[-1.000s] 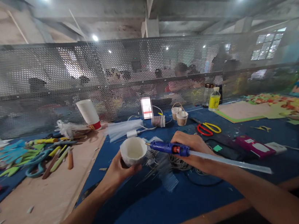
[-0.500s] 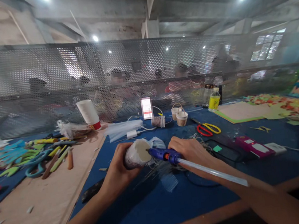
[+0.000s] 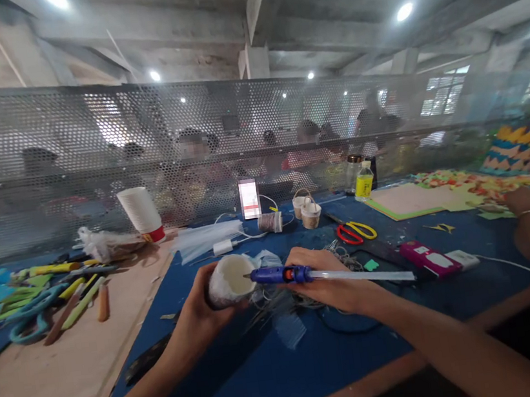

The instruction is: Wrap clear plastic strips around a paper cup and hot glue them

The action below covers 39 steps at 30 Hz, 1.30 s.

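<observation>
My left hand [image 3: 199, 308] is wrapped round a paper cup [image 3: 222, 290] with a whitish, rough-looking outer covering. Its pale mouth faces up and toward me. In my right hand [image 3: 321, 272] is a blue hot glue gun [image 3: 272, 275], its nozzle pointing left over the cup's right rim. Whether the tip touches the cup, I cannot tell. A clear glue stick [image 3: 363, 275] juts from the gun's back end. Loose tangled strings [image 3: 343, 256] lie beside and behind my right hand.
Red-and-yellow-handled scissors [image 3: 357, 232], two small baskets [image 3: 310, 215], a spool [image 3: 269, 223] and a phone [image 3: 249, 198] are beyond my hands. Stacked paper cups [image 3: 140, 212] and blue scissors [image 3: 36, 313] are left. Another person's hand [image 3: 527, 203] is at right, near a magenta box [image 3: 422, 259].
My left hand has tipped the cup more upright, so its inside shows. The glue gun has turned closer to level, its nozzle now over the rim. The view has shifted right.
</observation>
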{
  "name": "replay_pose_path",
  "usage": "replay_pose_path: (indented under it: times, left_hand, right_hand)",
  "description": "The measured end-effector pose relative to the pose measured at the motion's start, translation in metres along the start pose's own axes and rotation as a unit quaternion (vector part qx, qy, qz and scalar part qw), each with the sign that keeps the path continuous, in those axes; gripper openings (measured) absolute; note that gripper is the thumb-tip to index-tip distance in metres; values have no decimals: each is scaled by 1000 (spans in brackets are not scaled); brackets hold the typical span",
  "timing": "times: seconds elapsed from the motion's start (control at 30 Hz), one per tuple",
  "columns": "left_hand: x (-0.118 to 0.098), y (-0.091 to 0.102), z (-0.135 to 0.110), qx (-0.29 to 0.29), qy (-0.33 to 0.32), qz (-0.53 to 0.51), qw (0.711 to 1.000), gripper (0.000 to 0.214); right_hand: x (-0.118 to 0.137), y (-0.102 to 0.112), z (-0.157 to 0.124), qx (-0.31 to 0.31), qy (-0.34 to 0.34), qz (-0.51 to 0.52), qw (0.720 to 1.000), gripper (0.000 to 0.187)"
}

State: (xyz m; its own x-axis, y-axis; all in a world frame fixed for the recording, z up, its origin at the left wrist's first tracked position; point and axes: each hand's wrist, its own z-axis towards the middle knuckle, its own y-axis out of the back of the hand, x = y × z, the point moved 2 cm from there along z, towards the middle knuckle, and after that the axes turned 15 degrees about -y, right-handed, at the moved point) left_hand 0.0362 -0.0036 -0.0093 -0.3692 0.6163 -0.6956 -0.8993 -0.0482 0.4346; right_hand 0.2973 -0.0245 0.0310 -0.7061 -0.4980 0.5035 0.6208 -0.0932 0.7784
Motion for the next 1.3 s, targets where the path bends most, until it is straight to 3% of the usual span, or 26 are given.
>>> replay_pose_path:
  times: [0.23,0.37,0.57,0.73,0.93,1.3]
  left_hand:
    - [17,1,4,-22,51,-38,998,80]
    - [10,-1,5,-54,108,-73,990,79]
    - [1,-6,1,-38,176,-241,954,71]
    - [7,-3,1,-13,136,-193,972,76]
    - [-2,0,2,-6,98,-146,985,79]
    - [-10,-3,0,52,63,-238,968,98]
  right_hand:
    - [2,3,0,-48,17,47,998,19]
    - [0,1,1,-53,26,51,997,17]
    - [-3,-3,2,-56,14,48,997,16]
    - [-1,-1,2,-71,20,46,996,15]
    - [-2,-1,2,-98,7,53,994,15]
    - [-2,3,-4,-91,23,70,993,8]
